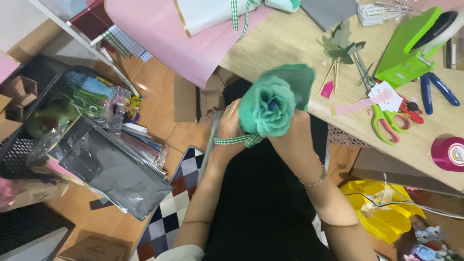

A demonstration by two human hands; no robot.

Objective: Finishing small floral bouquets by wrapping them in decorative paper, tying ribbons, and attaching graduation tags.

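Observation:
A teal-green paper rose (271,102) wrapped in green paper is held up over my lap. My right hand (292,133) grips it from below, on the stem side. A green-and-white checked ribbon (237,140) runs around the base of the flower. My left hand (229,126) pinches that ribbon at the left of the flower, fingers closed on it.
A wooden table (290,43) carries pink paper (164,34), green-handled scissors (389,123), blue pliers (435,89), a green tape dispenser (411,46), paper leaves on sticks (340,48) and a magenta ribbon roll (447,153). Dark plastic bags (111,169) and craft supplies lie on the floor at left.

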